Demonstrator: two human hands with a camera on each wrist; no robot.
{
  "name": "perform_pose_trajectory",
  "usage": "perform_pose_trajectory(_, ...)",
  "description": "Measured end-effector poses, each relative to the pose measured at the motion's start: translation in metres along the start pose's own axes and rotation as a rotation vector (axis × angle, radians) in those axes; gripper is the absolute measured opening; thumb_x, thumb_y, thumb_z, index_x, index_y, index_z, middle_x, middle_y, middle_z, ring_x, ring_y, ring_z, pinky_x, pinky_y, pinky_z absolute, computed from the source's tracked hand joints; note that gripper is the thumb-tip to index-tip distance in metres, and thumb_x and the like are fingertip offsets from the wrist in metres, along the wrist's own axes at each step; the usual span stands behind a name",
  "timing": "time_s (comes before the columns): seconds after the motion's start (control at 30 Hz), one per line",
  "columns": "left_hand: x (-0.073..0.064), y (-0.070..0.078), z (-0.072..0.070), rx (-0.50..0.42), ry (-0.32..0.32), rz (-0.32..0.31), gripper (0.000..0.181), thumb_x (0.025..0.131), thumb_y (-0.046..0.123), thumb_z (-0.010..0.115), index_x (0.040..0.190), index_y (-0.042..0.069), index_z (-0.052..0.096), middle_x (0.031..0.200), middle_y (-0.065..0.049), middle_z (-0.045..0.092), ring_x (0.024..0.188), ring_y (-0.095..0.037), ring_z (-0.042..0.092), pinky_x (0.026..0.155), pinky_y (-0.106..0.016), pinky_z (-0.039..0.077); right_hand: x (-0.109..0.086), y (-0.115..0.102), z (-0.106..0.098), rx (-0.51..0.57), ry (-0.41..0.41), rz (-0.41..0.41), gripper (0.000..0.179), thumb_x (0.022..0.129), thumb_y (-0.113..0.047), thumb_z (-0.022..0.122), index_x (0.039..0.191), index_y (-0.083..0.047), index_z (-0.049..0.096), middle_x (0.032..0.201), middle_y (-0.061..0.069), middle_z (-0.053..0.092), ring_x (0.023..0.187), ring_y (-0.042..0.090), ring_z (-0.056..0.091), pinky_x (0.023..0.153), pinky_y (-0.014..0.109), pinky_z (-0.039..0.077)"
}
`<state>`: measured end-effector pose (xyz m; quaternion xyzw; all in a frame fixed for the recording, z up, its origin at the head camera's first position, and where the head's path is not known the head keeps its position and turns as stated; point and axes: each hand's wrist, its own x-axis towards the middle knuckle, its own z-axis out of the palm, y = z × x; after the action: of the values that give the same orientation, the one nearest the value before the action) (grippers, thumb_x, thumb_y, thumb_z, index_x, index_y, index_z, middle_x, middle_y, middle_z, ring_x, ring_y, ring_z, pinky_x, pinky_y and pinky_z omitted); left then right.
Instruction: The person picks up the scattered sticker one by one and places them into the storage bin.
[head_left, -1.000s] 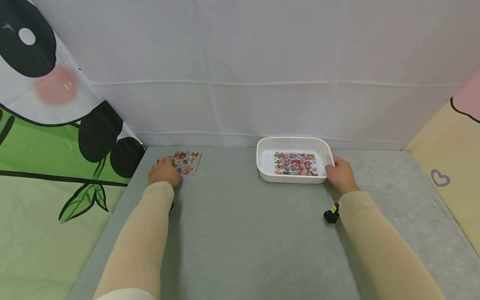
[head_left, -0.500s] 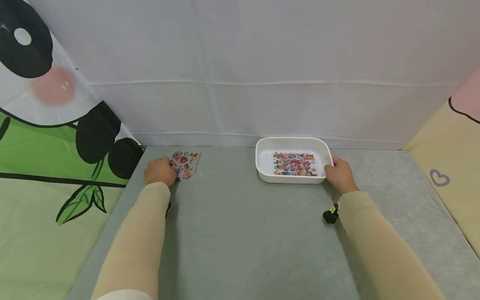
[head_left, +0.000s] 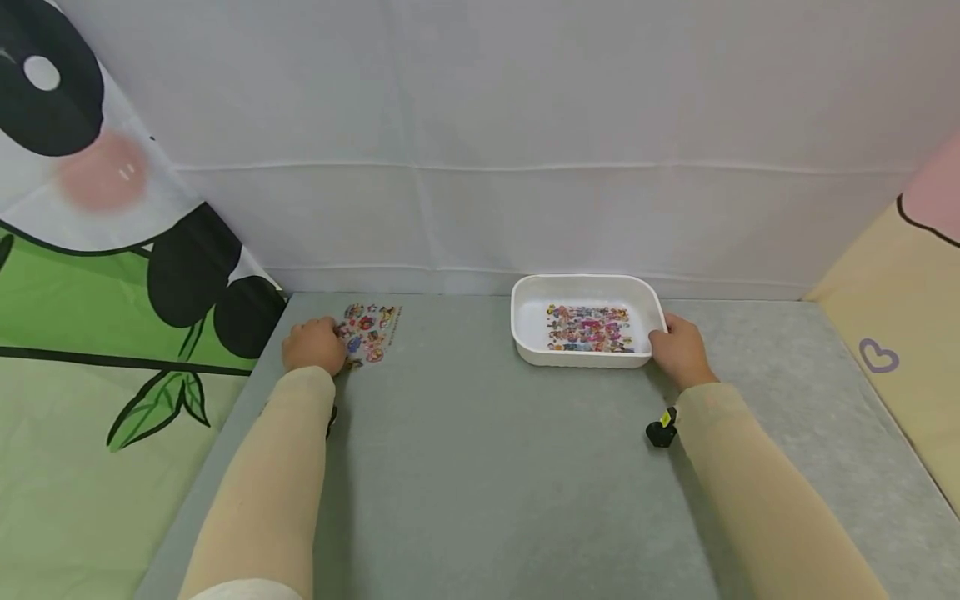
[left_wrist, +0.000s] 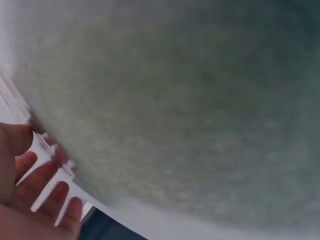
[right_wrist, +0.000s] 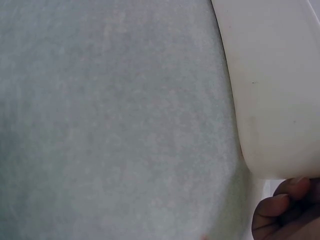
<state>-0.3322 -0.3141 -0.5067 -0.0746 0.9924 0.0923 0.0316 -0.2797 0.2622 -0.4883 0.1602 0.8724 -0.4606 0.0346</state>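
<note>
In the head view a clear sticker sheet [head_left: 369,332] with colourful figures lies flat at the table's far left. My left hand [head_left: 313,345] is at its left edge and covers part of it. The left wrist view has the thumb touching the edge of the sticker sheet [left_wrist: 59,156], while the other fingers of the left hand [left_wrist: 37,190] spread loosely apart. Further right stands a white plastic tray [head_left: 525,333] with rounded corners. Another sticker sheet [head_left: 590,327] lies in it. My right hand [head_left: 681,350] grips the tray's right end, thumb at the rim, fingers curled below.
The grey table [head_left: 465,467] ends at a white cloth backdrop [head_left: 465,217] close behind the tray. A green printed cloth [head_left: 67,400] hangs on the left, and a yellow one [head_left: 900,333] on the right. A black wrist camera [head_left: 661,433] sits at the right cuff.
My left hand has slid a little to the left, uncovering more of the sticker sheet, which stays almost in place. The right hand and the tray have hardly moved.
</note>
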Motion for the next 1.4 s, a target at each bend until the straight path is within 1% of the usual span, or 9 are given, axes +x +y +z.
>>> perform_pose_trajectory(0.23,-0.002,0.002,-0.003,-0.015,-0.05,-0.069,0.044,0.103,0.021,0.051,0.136,-0.007,0.055,0.132,-0.033,0.055,0.122,-0.055,0.045,0.101,-0.07,0.037,-0.001,0.0,0.0,0.002,0.008,-0.004,0.054,0.101,-0.013,0.041,0.152,0.006,0.043,0.146,0.028,0.052,0.125,0.037,0.052,0.108,0.054,0.043)
perform_pose_trajectory(0.43,-0.003,0.006,-0.004,-0.021,-0.029,-0.086,0.04,0.103,0.019,0.054,0.134,-0.006,0.058,0.129,-0.032,0.059,0.12,-0.054,0.048,0.101,-0.068,0.039,-0.002,-0.002,0.0,0.006,0.016,-0.005,0.054,0.101,-0.012,0.042,0.152,0.006,0.044,0.146,0.028,0.053,0.124,0.037,0.052,0.107,0.053,0.044)
perform_pose_trajectory(0.63,-0.001,0.006,0.0,-0.024,0.007,-0.1,0.042,0.1,0.016,0.056,0.137,-0.005,0.057,0.129,-0.032,0.06,0.119,-0.054,0.05,0.101,-0.068,0.04,-0.002,-0.001,-0.001,-0.004,0.022,-0.015,0.054,0.101,-0.012,0.042,0.151,0.006,0.045,0.145,0.028,0.053,0.124,0.037,0.052,0.106,0.053,0.044)
perform_pose_trajectory(0.73,-0.001,0.005,0.0,-0.011,0.029,-0.092,0.04,0.098,0.015,0.057,0.131,-0.007,0.06,0.123,-0.033,0.062,0.114,-0.053,0.053,0.098,-0.067,0.043,-0.002,-0.001,-0.001,-0.005,0.02,-0.014,0.054,0.101,-0.012,0.042,0.151,0.006,0.045,0.146,0.028,0.053,0.124,0.037,0.052,0.106,0.053,0.044)
perform_pose_trajectory(0.87,-0.003,0.004,-0.004,-0.012,0.053,-0.077,0.032,0.096,0.013,0.058,0.119,-0.009,0.064,0.111,-0.033,0.065,0.105,-0.052,0.058,0.091,-0.066,0.047,-0.001,-0.001,-0.001,0.001,0.016,-0.013,0.054,0.1,-0.012,0.042,0.151,0.006,0.045,0.146,0.028,0.053,0.124,0.037,0.052,0.107,0.053,0.044)
perform_pose_trajectory(1.07,-0.009,0.002,-0.011,-0.025,0.048,-0.076,0.026,0.096,0.01,0.057,0.109,-0.011,0.065,0.106,-0.032,0.065,0.1,-0.051,0.062,0.082,-0.064,0.052,0.0,-0.001,0.002,0.0,0.008,-0.025,0.055,0.1,-0.012,0.042,0.152,0.005,0.044,0.147,0.027,0.052,0.129,0.038,0.05,0.109,0.054,0.042)
perform_pose_trajectory(1.17,-0.012,0.002,-0.013,-0.043,0.048,-0.09,0.028,0.099,0.011,0.053,0.111,-0.011,0.064,0.107,-0.033,0.065,0.101,-0.052,0.061,0.082,-0.065,0.052,-0.001,-0.002,0.002,0.003,0.007,-0.027,0.055,0.1,-0.012,0.042,0.152,0.005,0.044,0.148,0.027,0.051,0.13,0.038,0.05,0.11,0.054,0.041)
perform_pose_trajectory(1.23,-0.013,0.003,-0.015,-0.066,0.042,-0.102,0.031,0.1,0.011,0.051,0.116,-0.012,0.063,0.111,-0.033,0.064,0.104,-0.052,0.061,0.085,-0.065,0.051,-0.002,-0.003,0.002,0.009,0.01,-0.023,0.055,0.1,-0.012,0.042,0.152,0.005,0.044,0.147,0.027,0.052,0.129,0.038,0.05,0.11,0.053,0.041)
perform_pose_trajectory(1.4,-0.014,0.005,-0.018,-0.133,0.016,-0.124,0.036,0.099,0.013,0.055,0.125,-0.012,0.06,0.115,-0.032,0.064,0.105,-0.049,0.06,0.089,-0.064,0.05,-0.002,-0.002,0.0,0.007,0.021,-0.019,0.055,0.1,-0.012,0.042,0.152,0.006,0.044,0.147,0.027,0.052,0.126,0.037,0.051,0.109,0.053,0.042)
